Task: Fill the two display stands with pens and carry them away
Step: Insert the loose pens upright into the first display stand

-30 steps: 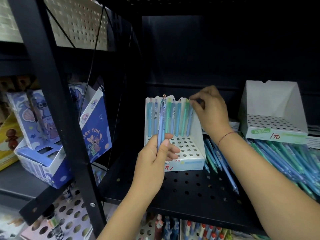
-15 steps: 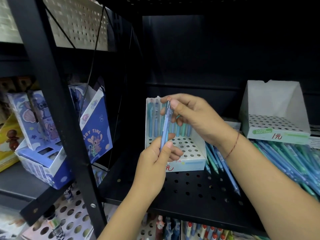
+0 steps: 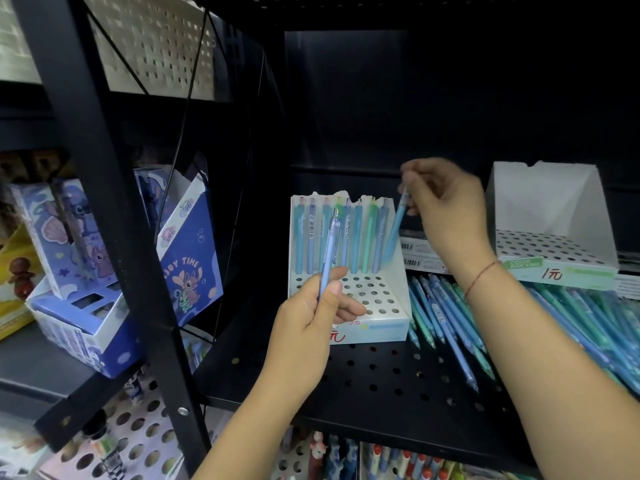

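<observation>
A white display stand (image 3: 372, 332) sits on the black shelf with several blue and green pens upright in its back row. My left hand (image 3: 308, 323) holds one blue pen (image 3: 329, 251) upright in front of it. My right hand (image 3: 446, 209) pinches another blue pen (image 3: 394, 230) by its top, its tip down at the right end of the back row. A second white stand (image 3: 554, 244) at the far right holds no pens. Loose blue and green pens (image 3: 519, 327) lie piled on the shelf between the stands.
The black perforated shelf (image 3: 381, 386) has a slanted black post (image 3: 114, 209) at its left. Blue cartoon boxes (image 3: 187, 251) stand on the neighbouring shelf to the left. Barcode-labelled boxes (image 3: 415, 254) lie behind my right wrist. More pens show below the shelf.
My right hand took one pen from my left hand's pair and carried it right to the back row's right end. My left hand stayed put, now with one pen.
</observation>
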Motion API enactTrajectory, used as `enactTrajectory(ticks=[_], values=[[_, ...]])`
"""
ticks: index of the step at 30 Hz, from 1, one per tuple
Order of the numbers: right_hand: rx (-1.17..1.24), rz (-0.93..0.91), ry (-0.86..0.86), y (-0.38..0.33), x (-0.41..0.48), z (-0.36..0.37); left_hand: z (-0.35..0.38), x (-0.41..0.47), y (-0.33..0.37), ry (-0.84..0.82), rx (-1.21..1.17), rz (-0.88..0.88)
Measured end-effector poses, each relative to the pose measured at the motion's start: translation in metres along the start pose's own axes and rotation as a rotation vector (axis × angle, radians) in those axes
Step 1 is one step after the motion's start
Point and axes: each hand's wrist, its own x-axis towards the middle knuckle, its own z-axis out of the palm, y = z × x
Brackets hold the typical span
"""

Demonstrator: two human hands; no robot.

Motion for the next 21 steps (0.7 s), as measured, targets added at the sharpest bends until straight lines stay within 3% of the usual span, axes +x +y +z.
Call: enactTrajectory(ticks=[5,21], values=[[-0.255,-0.115,-0.091,0.0075,-0.0054,0.0095,0.0003,-0.0009,0.0020,0.005,-0.011,-0.004],[-0.302,-0.170,-0.089,0.0027,-0.0086,0.0090,-0.0003,-0.0010,0.0014,-0.001,-0.022,-0.011]])
